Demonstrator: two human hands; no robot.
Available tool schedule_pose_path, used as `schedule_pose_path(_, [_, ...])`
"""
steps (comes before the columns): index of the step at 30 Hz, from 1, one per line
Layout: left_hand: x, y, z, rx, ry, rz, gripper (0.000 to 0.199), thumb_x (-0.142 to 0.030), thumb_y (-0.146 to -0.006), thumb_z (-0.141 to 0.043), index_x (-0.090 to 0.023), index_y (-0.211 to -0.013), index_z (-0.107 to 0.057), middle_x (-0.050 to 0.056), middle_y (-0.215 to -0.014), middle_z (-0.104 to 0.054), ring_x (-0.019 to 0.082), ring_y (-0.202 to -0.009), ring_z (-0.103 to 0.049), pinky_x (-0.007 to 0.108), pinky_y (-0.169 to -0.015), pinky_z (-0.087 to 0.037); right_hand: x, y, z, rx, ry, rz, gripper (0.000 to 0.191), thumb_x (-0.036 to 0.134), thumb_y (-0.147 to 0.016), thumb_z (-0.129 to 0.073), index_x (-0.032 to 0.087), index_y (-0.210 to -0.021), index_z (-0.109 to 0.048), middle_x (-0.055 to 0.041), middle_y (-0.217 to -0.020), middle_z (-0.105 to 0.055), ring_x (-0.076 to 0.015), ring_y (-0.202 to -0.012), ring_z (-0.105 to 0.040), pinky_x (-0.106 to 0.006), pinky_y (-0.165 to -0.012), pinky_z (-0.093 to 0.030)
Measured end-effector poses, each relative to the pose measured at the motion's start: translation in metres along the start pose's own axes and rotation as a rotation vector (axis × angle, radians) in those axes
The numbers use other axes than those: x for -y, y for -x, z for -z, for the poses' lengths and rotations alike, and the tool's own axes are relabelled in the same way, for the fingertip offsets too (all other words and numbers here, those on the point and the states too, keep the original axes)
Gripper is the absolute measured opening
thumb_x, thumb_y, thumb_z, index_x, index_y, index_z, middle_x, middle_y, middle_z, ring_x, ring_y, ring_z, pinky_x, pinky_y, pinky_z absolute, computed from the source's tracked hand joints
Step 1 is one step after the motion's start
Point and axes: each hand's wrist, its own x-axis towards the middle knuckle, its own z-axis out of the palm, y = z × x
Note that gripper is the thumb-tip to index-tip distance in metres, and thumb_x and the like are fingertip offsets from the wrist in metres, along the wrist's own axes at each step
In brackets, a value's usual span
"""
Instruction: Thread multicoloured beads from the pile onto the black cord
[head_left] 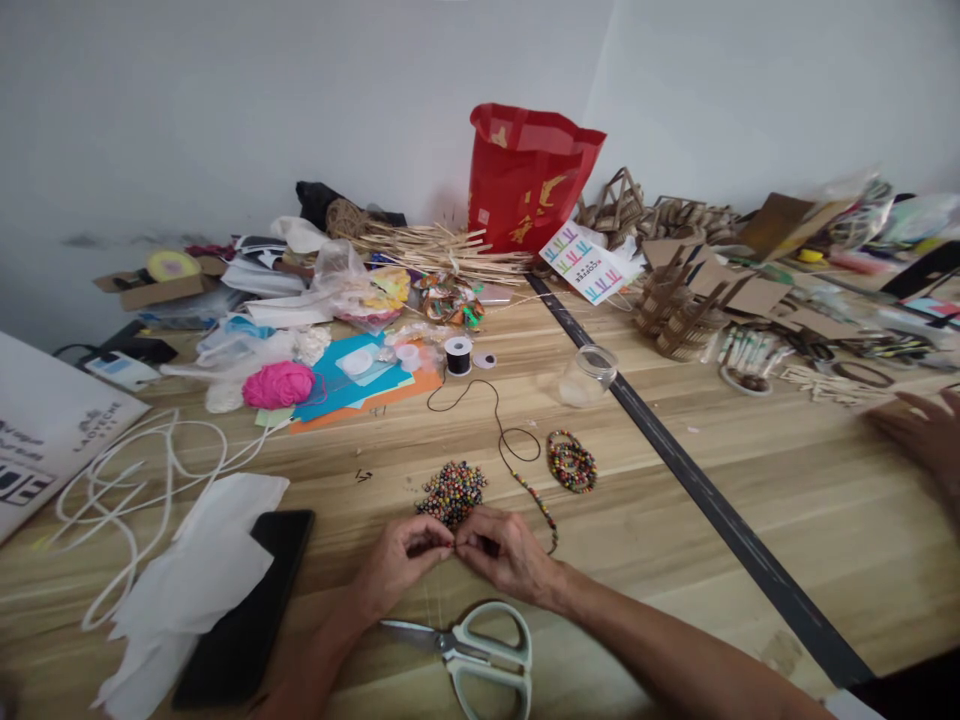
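Observation:
My left hand (403, 558) and my right hand (508, 552) meet fingertip to fingertip in front of a heap of small multicoloured beads (454, 492). A tiny reddish bead seems pinched in the left fingers. In the right fingers is the dark cord's end, mostly hidden. Beside my right wrist runs a strand of strung beads (537, 499), which continues as bare black cord (498, 410) toward a white spool of black cord (458, 356). Coiled beaded bracelets (571, 462) lie to the right. White-handled scissors (480, 650) rest partly open just below my hands.
A black tablet-like slab (251, 610) under white paper (195, 570) and white cable (169, 450) lie left. Behind stand pink yarn (278, 384), a clear jar (589, 376), a red bag (529, 180) and small woven baskets (679, 315). Another person's hand (926, 430) is at far right.

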Motion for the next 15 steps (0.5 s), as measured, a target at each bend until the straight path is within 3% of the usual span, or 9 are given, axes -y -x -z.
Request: schedule_pose_path(15, [0.0003, 0.0004, 0.0007, -0.018, 0.029, -0.006, 0.008, -0.021, -0.067, -0.066, -0.014, -0.07, -0.065, 0.003, -0.069, -0.068, 0.018, -0.07, -0.062, 0.028, -0.07, -0.048, 0.0031, -0.0014, 0.0029, 0.019, -0.004, 0.0, 0.014, 0.017, -0.086, -0.052, 0.016, -0.075, -0.061, -0.002, -0.069, -0.058, -0.0125, -0.064, -0.053, -0.021, -0.059, -0.039])
